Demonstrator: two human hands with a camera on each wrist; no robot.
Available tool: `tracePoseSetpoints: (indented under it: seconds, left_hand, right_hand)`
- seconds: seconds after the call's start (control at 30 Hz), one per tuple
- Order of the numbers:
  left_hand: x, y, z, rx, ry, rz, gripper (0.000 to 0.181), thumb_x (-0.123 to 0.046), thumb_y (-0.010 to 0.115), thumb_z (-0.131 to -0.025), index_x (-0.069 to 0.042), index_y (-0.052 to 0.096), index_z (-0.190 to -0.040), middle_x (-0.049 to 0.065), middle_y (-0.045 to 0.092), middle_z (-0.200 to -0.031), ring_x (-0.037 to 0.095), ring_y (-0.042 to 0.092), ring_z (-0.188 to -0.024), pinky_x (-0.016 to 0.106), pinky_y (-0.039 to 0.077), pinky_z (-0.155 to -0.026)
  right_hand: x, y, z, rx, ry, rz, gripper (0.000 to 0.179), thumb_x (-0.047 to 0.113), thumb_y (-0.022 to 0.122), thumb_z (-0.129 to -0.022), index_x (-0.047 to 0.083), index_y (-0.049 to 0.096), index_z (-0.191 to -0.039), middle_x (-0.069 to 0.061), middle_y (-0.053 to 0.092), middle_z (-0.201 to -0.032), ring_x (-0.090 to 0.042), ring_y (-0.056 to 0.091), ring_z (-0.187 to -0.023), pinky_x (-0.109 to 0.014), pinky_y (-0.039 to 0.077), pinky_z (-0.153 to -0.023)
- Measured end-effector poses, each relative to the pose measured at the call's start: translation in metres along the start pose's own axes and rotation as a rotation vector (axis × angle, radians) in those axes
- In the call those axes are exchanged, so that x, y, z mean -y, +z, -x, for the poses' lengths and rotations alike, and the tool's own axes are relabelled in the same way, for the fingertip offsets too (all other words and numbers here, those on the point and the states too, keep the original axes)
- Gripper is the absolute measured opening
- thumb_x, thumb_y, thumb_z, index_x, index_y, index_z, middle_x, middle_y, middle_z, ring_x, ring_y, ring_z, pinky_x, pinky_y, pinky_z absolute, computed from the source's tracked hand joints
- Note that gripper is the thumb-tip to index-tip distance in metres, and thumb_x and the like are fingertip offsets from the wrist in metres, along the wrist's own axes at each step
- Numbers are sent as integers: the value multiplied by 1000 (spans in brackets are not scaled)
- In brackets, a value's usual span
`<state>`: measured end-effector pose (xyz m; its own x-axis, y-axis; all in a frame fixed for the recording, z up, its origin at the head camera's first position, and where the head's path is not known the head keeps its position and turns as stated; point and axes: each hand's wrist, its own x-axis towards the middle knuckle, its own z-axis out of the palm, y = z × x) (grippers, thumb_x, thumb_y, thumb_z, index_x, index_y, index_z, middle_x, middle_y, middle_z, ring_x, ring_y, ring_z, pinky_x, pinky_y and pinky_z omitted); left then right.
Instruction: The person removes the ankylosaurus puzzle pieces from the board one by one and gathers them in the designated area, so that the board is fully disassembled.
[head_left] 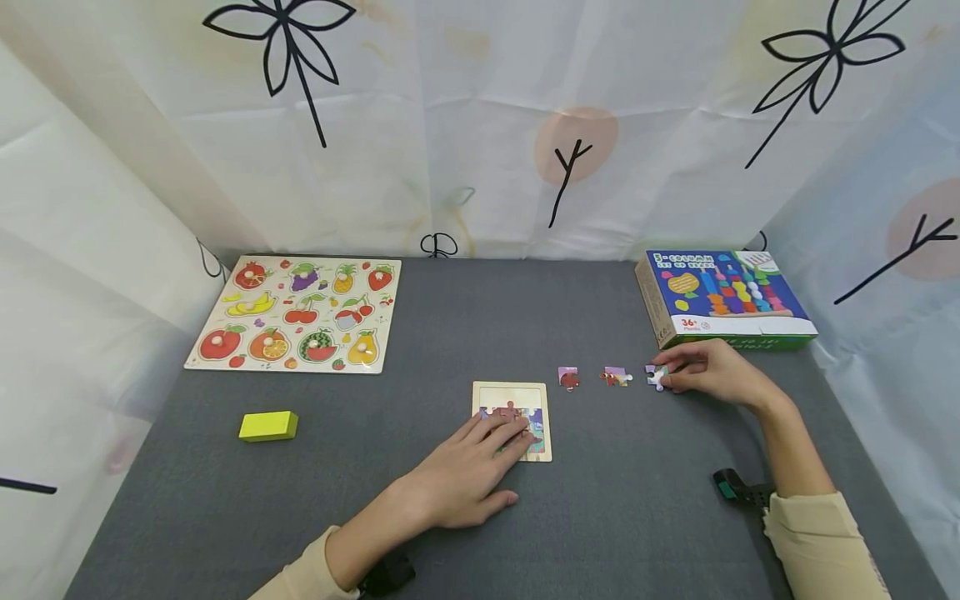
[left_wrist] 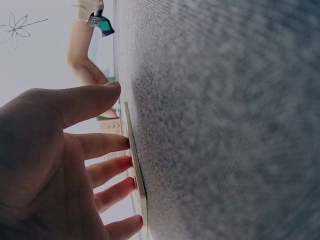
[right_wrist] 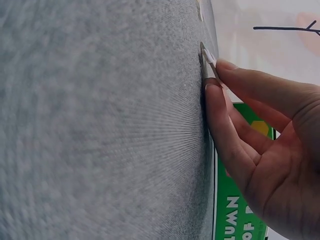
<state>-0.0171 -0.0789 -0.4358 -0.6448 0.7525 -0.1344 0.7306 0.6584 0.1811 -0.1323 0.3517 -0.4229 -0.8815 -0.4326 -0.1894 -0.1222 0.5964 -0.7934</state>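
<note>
My left hand [head_left: 472,471] lies over a small wooden-framed jigsaw puzzle [head_left: 512,390], its straight fingertips resting on the lower part. The upper part of the tray shows bare wood, while joined pieces fill the lower part, partly hidden by the fingers. At the right, my right hand [head_left: 708,375] pinches a jigsaw piece [head_left: 655,377] between thumb and forefinger. In the right wrist view that piece [right_wrist: 210,59] is tilted, one edge close to the cloth. Two loose jigsaw pieces, one with a reddish-brown figure [head_left: 568,378] and another [head_left: 616,377], lie between the tray and my right hand.
A boxed bead toy [head_left: 727,296] stands just behind my right hand. At the back left lies a fruit puzzle board [head_left: 292,312]. A yellow-green block [head_left: 268,426] sits on the grey tabletop [head_left: 480,317] to the left. White printed cloth [head_left: 480,125] surrounds the back and sides.
</note>
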Motion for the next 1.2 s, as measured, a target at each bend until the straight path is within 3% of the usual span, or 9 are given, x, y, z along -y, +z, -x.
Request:
tracePoseSetpoints:
  seconds: [0.3, 0.53, 0.93, 1.2]
  left_hand:
    - [0, 0, 0, -1, -2, -6, 74, -52, 62, -107, -17, 40, -169, 1, 36, -178, 22, 29, -168, 50, 31, -136]
    - [0, 0, -1, 0, 1, -1, 74, -53, 62, -107, -17, 40, -169, 1, 36, -178, 23, 29, -167, 50, 31, -136]
    - [1, -1, 0, -16, 15, -15, 72, -52, 63, -107, -18, 42, -168, 2, 38, -176, 24, 31, -166, 50, 35, -134]
    - [1, 0, -1, -30, 27, -13, 71, -51, 63, -108, -17, 43, -167, 2, 40, -175, 24, 33, -165, 50, 36, -133]
  right_hand:
    - [3, -1, 2, -10, -17, 17, 26, -3, 72, -100, -11, 74, -125, -5, 79, -100, 0, 74, -83, -21, 63, -71]
    - [4, -1, 2, -10, 33, 5, 29, -2, 72, -100, -13, 72, -127, -12, 77, -104, 1, 74, -85, -22, 64, -73]
    - [19, 4, 2, -22, 48, -42, 28, 6, 73, -102, -9, 73, -126, -14, 77, -108, -2, 76, -88, -25, 66, -78]
    - [29, 15, 0, -37, 6, -70, 28, 8, 74, -102, -7, 74, -126, -7, 78, -104, -10, 78, -86, -28, 66, -77]
